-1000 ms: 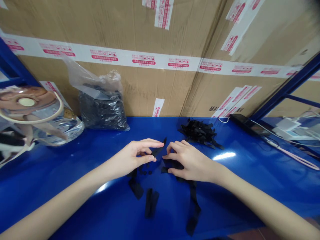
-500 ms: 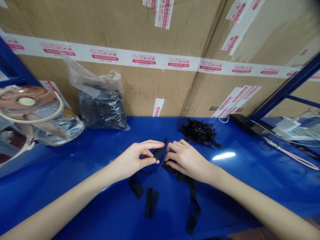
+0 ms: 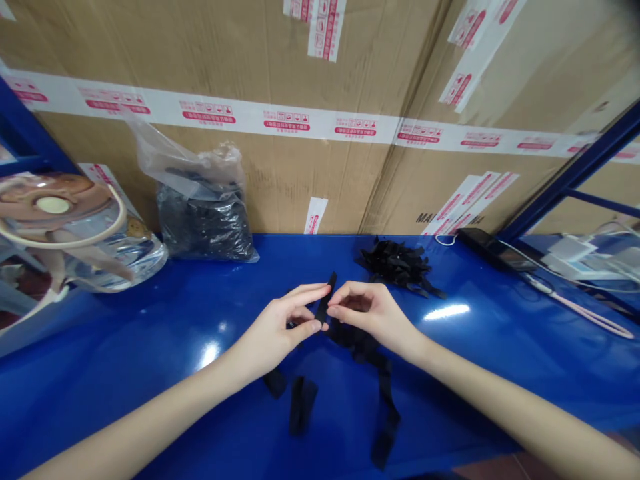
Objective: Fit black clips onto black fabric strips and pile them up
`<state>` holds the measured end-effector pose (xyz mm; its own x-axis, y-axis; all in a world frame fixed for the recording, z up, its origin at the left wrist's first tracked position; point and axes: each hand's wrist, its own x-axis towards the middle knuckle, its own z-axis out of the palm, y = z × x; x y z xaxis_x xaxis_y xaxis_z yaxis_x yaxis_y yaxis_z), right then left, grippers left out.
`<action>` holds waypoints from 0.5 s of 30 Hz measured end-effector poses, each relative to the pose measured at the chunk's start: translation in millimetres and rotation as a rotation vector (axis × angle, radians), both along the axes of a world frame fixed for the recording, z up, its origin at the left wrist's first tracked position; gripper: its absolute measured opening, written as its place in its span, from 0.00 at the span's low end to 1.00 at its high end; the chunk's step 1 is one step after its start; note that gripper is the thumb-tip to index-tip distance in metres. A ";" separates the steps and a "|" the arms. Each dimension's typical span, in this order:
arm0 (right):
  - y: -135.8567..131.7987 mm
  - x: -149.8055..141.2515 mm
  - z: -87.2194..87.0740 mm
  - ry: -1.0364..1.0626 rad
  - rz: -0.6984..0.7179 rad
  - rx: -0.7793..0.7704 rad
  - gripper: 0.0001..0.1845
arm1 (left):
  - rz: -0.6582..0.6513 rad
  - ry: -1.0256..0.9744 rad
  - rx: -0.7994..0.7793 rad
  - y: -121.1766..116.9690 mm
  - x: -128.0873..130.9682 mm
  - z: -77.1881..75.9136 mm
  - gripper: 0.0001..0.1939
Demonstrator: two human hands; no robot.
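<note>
My left hand point(image 3: 287, 323) holds a short black fabric strip point(image 3: 326, 300) on a slant between its fingers and thumb. Right beside the strip's edge, my right hand point(image 3: 373, 310) has thumb and forefinger pinched together; what lies between those fingertips is too small to make out. Below the right hand runs a long, crumpled black ribbon point(image 3: 385, 393) that trails toward the front of the table. Nearer me lie a folded black piece point(image 3: 301, 405) and another black piece point(image 3: 275, 382), partly covered by my left hand.
A heap of black strips point(image 3: 395, 263) lies behind my right hand. At back left stand a clear plastic bag of black pieces point(image 3: 205, 223) and a transparent jug point(image 3: 120, 250). A dark phone-like device point(image 3: 493, 250) and cables are at right. Cardboard boxes point(image 3: 280, 170) wall off the back.
My right hand has lifted off the crumpled ribbon and turned, bringing its pinched fingertips to the strip. The left hand has shifted slightly right, still holding the strip.
</note>
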<state>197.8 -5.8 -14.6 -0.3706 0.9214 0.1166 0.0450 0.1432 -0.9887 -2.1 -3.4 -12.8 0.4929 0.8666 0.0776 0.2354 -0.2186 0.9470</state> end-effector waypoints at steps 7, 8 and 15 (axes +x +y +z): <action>-1.2 -6.3 -0.3 0.090 -0.094 -0.125 0.08 | 0.010 0.019 0.114 -4.9 2.0 4.5 0.16; -1.9 -7.2 0.1 0.099 -0.086 -0.144 0.08 | 0.004 0.016 0.125 -5.4 2.2 5.1 0.17; -2.7 -8.3 2.9 0.163 -0.043 -0.277 0.10 | -0.043 -0.006 0.193 -9.5 1.4 5.7 0.22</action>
